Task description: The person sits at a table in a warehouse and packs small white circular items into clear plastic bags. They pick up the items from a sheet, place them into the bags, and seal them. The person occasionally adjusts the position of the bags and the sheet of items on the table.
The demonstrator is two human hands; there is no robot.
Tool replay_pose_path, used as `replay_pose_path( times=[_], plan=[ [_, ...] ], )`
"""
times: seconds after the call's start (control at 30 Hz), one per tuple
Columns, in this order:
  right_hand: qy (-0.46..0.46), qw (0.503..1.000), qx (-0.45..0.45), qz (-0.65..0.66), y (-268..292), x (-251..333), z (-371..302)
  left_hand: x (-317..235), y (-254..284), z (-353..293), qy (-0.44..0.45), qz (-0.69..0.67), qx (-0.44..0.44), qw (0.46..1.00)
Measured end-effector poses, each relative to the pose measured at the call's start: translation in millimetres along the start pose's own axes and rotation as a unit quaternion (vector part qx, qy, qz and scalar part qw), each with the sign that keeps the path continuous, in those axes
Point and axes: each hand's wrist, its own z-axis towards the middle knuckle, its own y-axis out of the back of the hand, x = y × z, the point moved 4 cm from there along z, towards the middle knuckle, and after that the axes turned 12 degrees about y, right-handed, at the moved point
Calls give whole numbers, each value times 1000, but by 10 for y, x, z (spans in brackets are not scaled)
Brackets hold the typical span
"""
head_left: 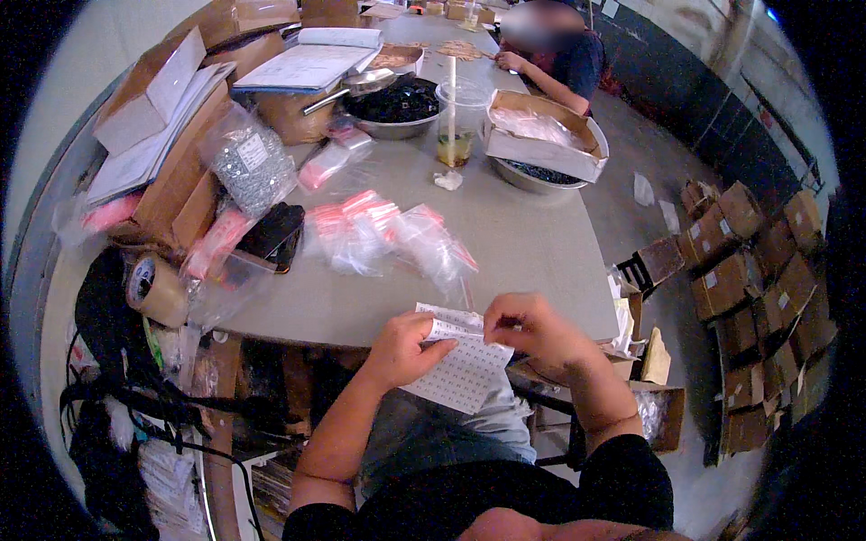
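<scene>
A white sheet (pixel 462 377) printed in small repeated rows, which looks like a label sheet, is held above my lap at the table's near edge. My left hand (pixel 408 350) is closed on its left side, thumb on top. At the sheet's upper right edge my right hand (pixel 534 330) is closed in a pinch. Whether a single label sits between those fingertips is too small to tell. Just beyond the sheet, clear plastic zip bags (pixel 361 233) with red strips lie in a loose pile on the grey table (pixel 532 261).
To the left are a bag of metal parts (pixel 251 162), a tape roll (pixel 155 287) and a cardboard box (pixel 171 194). Farther back stand a plastic cup (pixel 460 117), a bowl of black parts (pixel 397 104) and an open carton (pixel 546 135). Another person (pixel 573 68) sits at the far right; stacked cartons (pixel 753 307) line the floor.
</scene>
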Motion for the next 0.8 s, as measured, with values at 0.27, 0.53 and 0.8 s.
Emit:
replay_pose_path(
  times=[0.27,0.53,0.8],
  plan=[
    [-37,979,-5,-200,-173,-471,491,7,-2,-20,-50,20,94,994],
    [-123,940,-1,-319,439,-649,367,-34,7,-15,-73,-8,96,993],
    [-96,965,48,-240,82,-768,775,-9,12,-9,-63,9,98,993]
  ],
)
